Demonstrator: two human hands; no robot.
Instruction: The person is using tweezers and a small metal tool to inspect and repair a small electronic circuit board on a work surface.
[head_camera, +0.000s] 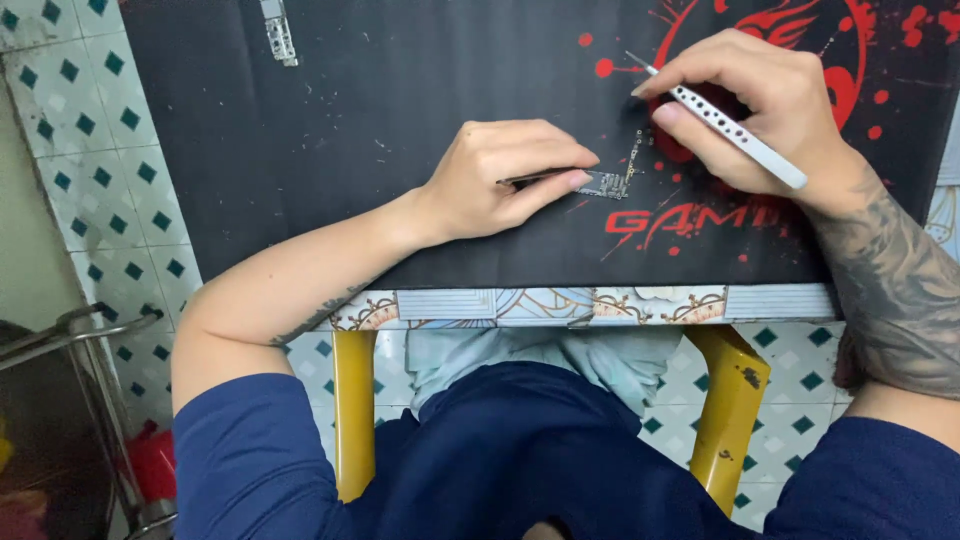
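Circuit board mid-mat, left hand pinning.

Across the middle and left of the black mat we see a broad bare stretch, with only tiny specks scattered on it, so a hand could pass there freely. At the top edge a small metal strip lies well apart from everything else. Toward the right the room narrows: our left hand presses down on a small circuit board, and just beside it our right hand holds a white tool slanted over the board. Between the two hands only a slim gap stays open.
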